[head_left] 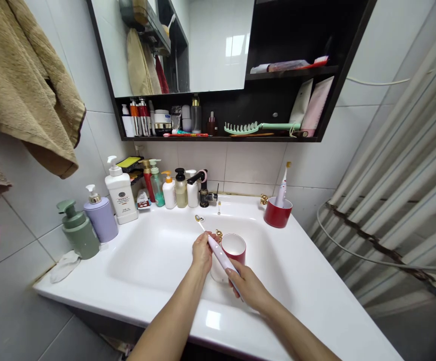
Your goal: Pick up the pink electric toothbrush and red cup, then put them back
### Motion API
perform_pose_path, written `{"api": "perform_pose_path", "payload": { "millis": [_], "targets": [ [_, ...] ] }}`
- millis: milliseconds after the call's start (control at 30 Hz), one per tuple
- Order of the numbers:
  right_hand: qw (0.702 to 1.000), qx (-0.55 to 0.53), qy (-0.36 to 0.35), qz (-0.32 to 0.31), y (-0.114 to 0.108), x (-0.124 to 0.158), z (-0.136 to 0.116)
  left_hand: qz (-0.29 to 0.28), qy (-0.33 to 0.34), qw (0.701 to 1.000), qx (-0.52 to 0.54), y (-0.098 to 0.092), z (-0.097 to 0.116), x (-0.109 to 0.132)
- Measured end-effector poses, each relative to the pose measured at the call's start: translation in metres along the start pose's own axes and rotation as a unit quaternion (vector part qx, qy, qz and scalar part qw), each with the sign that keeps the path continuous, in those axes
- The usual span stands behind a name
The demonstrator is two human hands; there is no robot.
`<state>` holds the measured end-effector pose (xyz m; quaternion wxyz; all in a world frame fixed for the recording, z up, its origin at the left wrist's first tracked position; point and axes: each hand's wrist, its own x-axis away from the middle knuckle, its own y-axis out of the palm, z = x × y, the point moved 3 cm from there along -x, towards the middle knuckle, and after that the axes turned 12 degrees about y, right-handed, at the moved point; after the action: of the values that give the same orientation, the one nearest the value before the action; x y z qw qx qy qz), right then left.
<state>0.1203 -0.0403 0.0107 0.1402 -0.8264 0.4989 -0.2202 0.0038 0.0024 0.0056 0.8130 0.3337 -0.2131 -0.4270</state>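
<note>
An electric toothbrush with a pale pink handle is held at a slant over the sink, its head end pointing up and left. My right hand wraps round the lower part of the handle. Near the neck, the fingers of my left hand are closed on the same toothbrush; part of their grip is hidden. Behind the handle, a red cup with a white inside stands in the white sink, with a gold-coloured handle on its left. The black faucet is beyond the hands.
A second red cup holding another electric toothbrush stands at the right rear rim. Pump bottles line the left and back, including a purple one and a green one. A mirror cabinet overhangs the sink; towels hang left.
</note>
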Motion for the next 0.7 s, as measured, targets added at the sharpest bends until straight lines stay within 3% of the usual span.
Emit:
{"api": "perform_pose_path", "payload": {
  "millis": [133,300,433,567,700],
  "targets": [
    [0.996,0.03,-0.034,0.075,-0.003,0.003,-0.005,0.005,0.0,1.0,0.006,0.001,0.001,0.001],
    [0.995,-0.065,0.041,-0.061,0.003,0.002,0.0,0.009,-0.007,1.0,0.005,0.0,0.002,-0.002],
    [0.999,-0.045,0.007,-0.001,0.0,0.002,0.002,0.002,-0.021,1.0,-0.003,-0.002,0.0,-0.004],
    [0.998,-0.049,0.028,-0.026,0.003,0.0,0.005,0.016,-0.026,0.999,-0.012,-0.002,0.0,-0.005],
    [1.0,-0.017,0.016,0.008,0.0,0.0,0.003,0.026,-0.036,0.999,-0.02,0.001,-0.001,-0.005]
  ]
}}
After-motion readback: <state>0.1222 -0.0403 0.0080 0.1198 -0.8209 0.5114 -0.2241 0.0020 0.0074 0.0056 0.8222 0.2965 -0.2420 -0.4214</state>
